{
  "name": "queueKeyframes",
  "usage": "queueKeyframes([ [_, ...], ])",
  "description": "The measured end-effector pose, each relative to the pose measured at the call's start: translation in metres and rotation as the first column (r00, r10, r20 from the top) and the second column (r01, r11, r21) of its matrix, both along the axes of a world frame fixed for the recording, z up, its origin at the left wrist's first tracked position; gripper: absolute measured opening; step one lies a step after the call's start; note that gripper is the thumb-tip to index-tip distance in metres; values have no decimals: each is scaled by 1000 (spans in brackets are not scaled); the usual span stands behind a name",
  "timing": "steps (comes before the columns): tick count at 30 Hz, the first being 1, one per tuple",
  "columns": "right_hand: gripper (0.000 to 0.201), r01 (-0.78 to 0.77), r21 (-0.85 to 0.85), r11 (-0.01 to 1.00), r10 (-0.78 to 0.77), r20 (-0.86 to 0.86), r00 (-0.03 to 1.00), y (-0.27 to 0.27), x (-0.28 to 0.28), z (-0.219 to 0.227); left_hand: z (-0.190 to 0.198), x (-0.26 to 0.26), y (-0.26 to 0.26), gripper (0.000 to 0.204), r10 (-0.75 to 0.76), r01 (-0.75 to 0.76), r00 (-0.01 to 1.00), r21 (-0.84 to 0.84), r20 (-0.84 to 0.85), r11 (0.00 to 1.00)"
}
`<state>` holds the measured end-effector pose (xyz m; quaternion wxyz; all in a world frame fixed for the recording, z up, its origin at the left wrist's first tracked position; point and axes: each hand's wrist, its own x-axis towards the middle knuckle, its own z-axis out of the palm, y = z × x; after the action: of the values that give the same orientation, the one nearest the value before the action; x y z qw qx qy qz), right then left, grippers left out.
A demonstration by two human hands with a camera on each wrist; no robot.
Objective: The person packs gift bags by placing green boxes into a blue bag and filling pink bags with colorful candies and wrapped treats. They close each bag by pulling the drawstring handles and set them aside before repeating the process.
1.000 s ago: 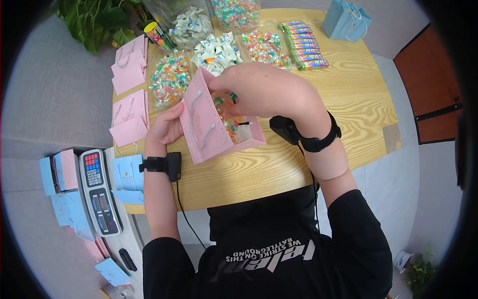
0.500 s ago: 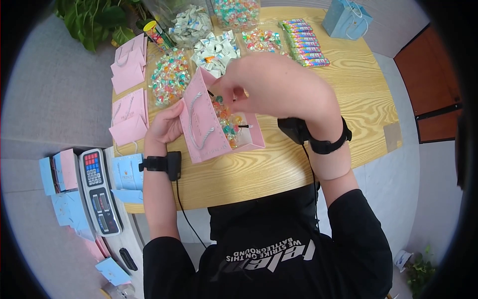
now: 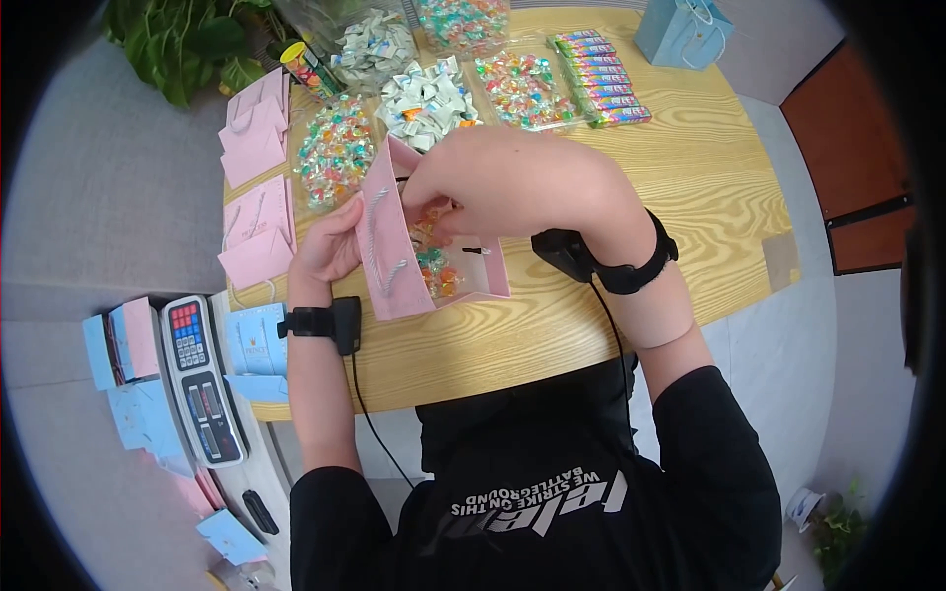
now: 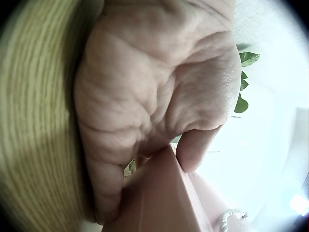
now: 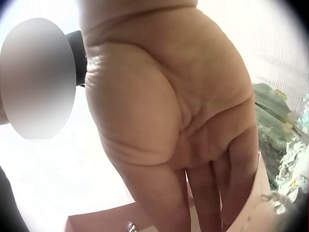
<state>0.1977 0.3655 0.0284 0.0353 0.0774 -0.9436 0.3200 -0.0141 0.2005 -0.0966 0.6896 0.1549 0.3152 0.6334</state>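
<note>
1. The wooden table (image 3: pixel 709 217) is bearing the work, so bracing against its top is probably giving the steadiest base.
2. The pink bag (image 3: pixel 387 246) is resting on the table's near left part, with heaps of candy (image 3: pixel 337 148) lying on its far side. Its mouth is facing up; holding that mouth wide should be sparing the walls from creasing.
3. The right hand (image 3: pixel 488 175) is sitting over the mouth with its fingers down inside. I cannot tell whether the fingertips are holding anything, since the bag is hiding them in the right wrist view. The step seems to be settling the wrapped sweets (image 3: pixel 443 281) there, so gentle spreading is likely working better than pressing.
4. The left hand (image 3: pixel 330 246) is gripping the bag narrowly at its left side, thumb on one face of a corner and fingers on the other. Squeezing harder would be risking a buckled wall.
5. White lettering (image 3: pixel 537 486) on the black shirt (image 3: pixel 690 473) is reading "WE STRIKE ON THIS BATTLEGROUND", upside down; the larger word is folding out of legibility.
6. Colourful packs (image 3: pixel 599 84) are lying far right of the bag, showing print too small to read.
7. The blue bag (image 3: pixel 258 330) at near left is showing what looks like "PRINCE".
</note>
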Motion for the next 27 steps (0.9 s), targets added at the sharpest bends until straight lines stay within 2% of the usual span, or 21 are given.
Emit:
queueKeyframes([
  [1,13,69,30,997,-67,-34,997,1,1,1,1,1,0,46,-3,3,1000,23,11,1000],
  [2,13,68,30,997,-67,-33,997,-2,-1,1,2,2,1,46,-7,6,1000,45,23,999],
  [4,14,137,226,965,-175,158,972,-13,-8,-4,2,4,2,46,-1,1,1000,39,7,999],
  [5,14,138,225,965,-176,158,972,-14,-11,-11,2,4,2,45,4,-4,1000,31,-11,1000],
  [6,13,76,245,967,-105,111,988,-15,-13,-20,0,2,2,45,1,-1,1000,30,-13,1000],
  [7,12,14,267,964,-33,65,997,-17,-15,-19,-2,1,3,45,0,1,999,18,-55,1000],
  [8,12,16,265,964,-34,64,997,-14,-13,-14,-3,0,2,45,0,1,995,6,-95,1000],
  [10,14,-22,88,996,11,126,992,-2,-6,4,0,2,1,45,10,-9,998,15,-60,1000],
  [11,14,-29,92,995,17,130,991,7,-3,7,1,3,1,45,22,-21,1000,24,-23,999],
  [12,17,4,-13,1000,-4,1,1000,19,2,9,0,1,0,45,28,-28,999,29,-18,999],
  [13,20,24,-123,992,-39,-125,991,31,7,9,-2,-3,0,48,-42,42,999,72,-9,996],
  [14,20,20,-120,993,-35,-123,992,42,12,9,-3,-5,0,52,-113,113,994,117,-5,987],
  [16,28,273,-45,961,-277,-170,946,61,19,9,-1,-4,1,52,-121,123,992,112,-22,986],
  [17,28,272,-42,961,-275,-170,946,67,21,8,0,-4,1,52,-132,136,990,104,-39,985],
  [19,32,546,160,823,-550,-20,835,76,21,4,-4,-7,0,52,-121,126,991,80,-63,989],
  [21,33,536,128,834,-543,22,840,85,16,-5,-6,-8,-1,52,-114,119,989,54,-90,991],
  [23,34,527,96,845,-533,66,843,99,7,-23,-6,-6,0,51,-43,45,989,10,-139,999],
  [25,45,602,258,756,-601,-90,794,114,-3,-50,-6,-7,0,51,-73,77,992,42,-101,996],
  [26,45,603,257,755,-602,-91,793,115,-6,-60,-6,-8,0,51,-104,108,993,74,-65,991],
  [27,52,632,324,704,-654,-52,755,115,-9,-70,-5,-7,0,51,-105,110,992,76,-66,991],
])
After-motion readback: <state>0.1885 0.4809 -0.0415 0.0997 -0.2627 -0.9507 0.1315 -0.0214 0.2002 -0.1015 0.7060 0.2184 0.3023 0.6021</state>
